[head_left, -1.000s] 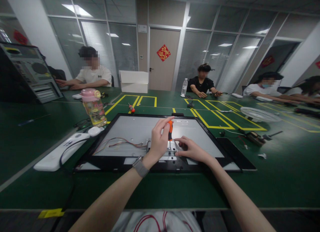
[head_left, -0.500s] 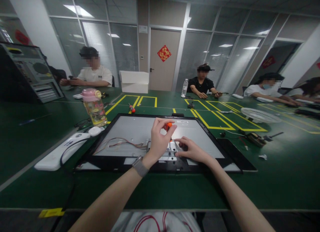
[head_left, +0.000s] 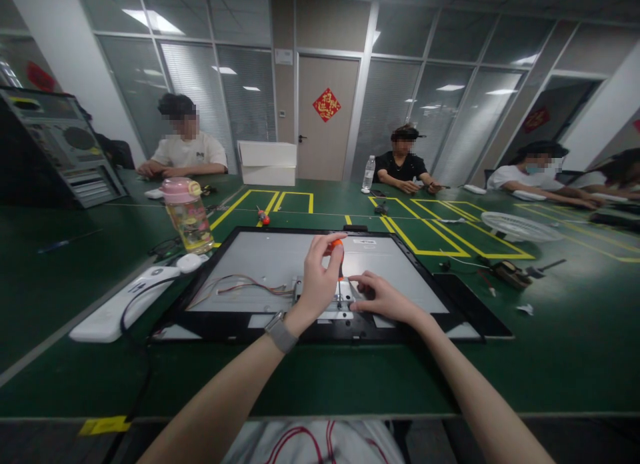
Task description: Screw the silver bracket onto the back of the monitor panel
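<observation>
My left hand [head_left: 320, 274] holds a screwdriver [head_left: 341, 267] with an orange and dark handle, fingers and thumb at its top. The screwdriver stands nearly upright, its shaft down at a small metal bracket [head_left: 330, 315] on the back of a flat display panel [head_left: 260, 251]. My right hand [head_left: 383, 297] rests at the bracket's right end, index finger and thumb apart and touching near it, the other fingers curled. Thin coloured wires [head_left: 245, 283] run left from the bracket across the grey panel. The panel lies flat with a black frame.
Left of the panel are a white power bank-like block [head_left: 125, 311] with a black cable and a pink-lided bottle [head_left: 187, 214]. A black phone-like slab [head_left: 470, 304] lies against the right edge, with a brown tool [head_left: 507, 275] beyond. Several people sit across the table.
My left fingers have shifted slightly around the top of the screwdriver handle, the thumb drawing in to the left. My right hand stays in place. The person at left has lowered their hands.
</observation>
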A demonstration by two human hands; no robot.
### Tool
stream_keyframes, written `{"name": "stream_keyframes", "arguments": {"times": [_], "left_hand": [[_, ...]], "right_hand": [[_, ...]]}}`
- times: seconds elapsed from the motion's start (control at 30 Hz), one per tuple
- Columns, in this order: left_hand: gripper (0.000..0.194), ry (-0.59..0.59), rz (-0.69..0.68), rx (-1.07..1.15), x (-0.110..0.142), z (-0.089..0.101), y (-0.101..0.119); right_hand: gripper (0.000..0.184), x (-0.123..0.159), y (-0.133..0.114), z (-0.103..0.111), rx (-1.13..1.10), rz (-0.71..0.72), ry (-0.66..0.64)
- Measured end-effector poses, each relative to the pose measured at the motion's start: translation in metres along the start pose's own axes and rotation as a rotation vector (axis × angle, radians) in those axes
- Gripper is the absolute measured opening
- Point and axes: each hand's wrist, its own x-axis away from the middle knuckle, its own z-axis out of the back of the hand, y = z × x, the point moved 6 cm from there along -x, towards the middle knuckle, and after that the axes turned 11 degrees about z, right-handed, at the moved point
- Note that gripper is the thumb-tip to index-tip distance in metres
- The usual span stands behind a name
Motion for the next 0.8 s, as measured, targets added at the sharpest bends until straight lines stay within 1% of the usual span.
{"name": "stream_keyframes", "arguments": {"times": [0.07, 0.13, 0.2, 0.27, 0.37, 0.4, 0.53, 0.57, 0.73, 0.8], "left_hand": [[0.025, -0.015, 0.020, 0.034, -0.0001, -0.0007, -0.0019], [0.020, 0.008, -0.009, 0.019, 0.0001, 0.0006, 0.0000], [0.013, 0.055, -0.052, -0.032, 0.0006, 0.0029, 0.0036], [0.013, 0.078, -0.061, -0.062, 0.0008, 0.0042, 0.0056], [0.025, 0.051, -0.031, -0.045, 0.0001, 0.0037, 0.0055], [0.026, 0.043, -0.024, -0.039, -0.0001, 0.0034, 0.0054], [0.015, 0.063, -0.033, -0.060, -0.0005, 0.0043, 0.0056], [0.015, 0.072, -0.034, -0.063, -0.0004, 0.0046, 0.0053], [0.028, 0.030, 0.012, -0.013, -0.0006, 0.0032, 0.0014], [0.025, 0.030, -0.002, -0.017, -0.0004, 0.0034, 0.0030]], "right_hand": [[0.057, -0.0003, 0.0012, -0.0002, 0.000, 0.010, 0.007], [0.057, -0.0004, 0.0029, -0.0005, 0.005, 0.013, 0.012], [0.057, -0.0001, 0.0043, -0.0008, 0.007, 0.012, 0.014], [0.056, 0.0004, 0.0046, -0.0010, 0.001, 0.013, 0.016], [0.056, 0.0010, 0.0043, -0.0013, -0.008, 0.017, 0.016], [0.057, 0.0011, 0.0044, -0.0014, -0.009, 0.015, 0.016], [0.057, 0.0011, 0.0048, -0.0012, -0.006, 0.010, 0.016], [0.057, 0.0010, 0.0048, -0.0011, -0.006, 0.012, 0.016], [0.057, 0.0006, 0.0054, -0.0007, -0.004, 0.017, 0.020], [0.056, 0.0007, 0.0060, -0.0008, -0.002, 0.019, 0.021]]}}
